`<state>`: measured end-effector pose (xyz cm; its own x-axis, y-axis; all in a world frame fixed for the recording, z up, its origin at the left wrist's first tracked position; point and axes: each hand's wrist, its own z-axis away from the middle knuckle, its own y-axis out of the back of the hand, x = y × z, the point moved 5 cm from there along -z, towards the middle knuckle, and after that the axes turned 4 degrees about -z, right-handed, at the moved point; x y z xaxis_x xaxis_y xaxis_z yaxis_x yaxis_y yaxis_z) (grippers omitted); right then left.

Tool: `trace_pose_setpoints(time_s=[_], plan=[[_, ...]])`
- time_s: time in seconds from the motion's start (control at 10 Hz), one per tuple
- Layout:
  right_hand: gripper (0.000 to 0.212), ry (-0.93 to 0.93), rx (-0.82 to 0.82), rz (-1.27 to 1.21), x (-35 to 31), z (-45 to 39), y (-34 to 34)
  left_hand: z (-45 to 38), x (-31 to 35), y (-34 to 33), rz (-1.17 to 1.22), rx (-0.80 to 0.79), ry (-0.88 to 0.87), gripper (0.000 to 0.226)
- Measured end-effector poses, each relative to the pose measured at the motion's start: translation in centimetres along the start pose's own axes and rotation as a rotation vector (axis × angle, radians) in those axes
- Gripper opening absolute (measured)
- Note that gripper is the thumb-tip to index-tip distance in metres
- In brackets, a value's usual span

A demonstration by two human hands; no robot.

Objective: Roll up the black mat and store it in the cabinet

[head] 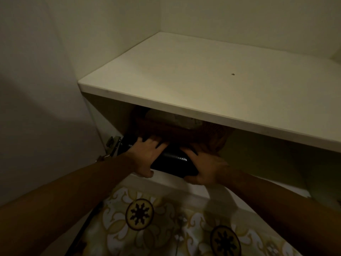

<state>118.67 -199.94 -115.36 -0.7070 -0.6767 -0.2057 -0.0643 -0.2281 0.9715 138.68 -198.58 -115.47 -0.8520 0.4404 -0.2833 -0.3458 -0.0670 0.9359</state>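
The black mat [172,160] is rolled into a tube and lies across the lower compartment of the white cabinet [184,106], near its front edge. My left hand [145,154] grips the roll's left part, fingers over the top and thumb below. My right hand [204,167] holds its right end the same way. The roll's far left end reaches the cabinet's side wall by the hinge. Both forearms reach in from below.
A brown woven basket [208,137] holding something pale sits just behind the roll. A metal door hinge [112,145] is on the left wall. The shelf top [203,71] carries only a small dark speck. Patterned floor tiles [166,228] lie below.
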Motion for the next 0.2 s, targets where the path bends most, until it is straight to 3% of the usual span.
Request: trace_pose_setpoints(time_s=[0.2], plan=[[0.093, -0.047, 0.147, 0.053, -1.9, 0.8, 1.9, 0.2, 1.3, 2.1, 0.079, 0.146, -0.032, 0.105]])
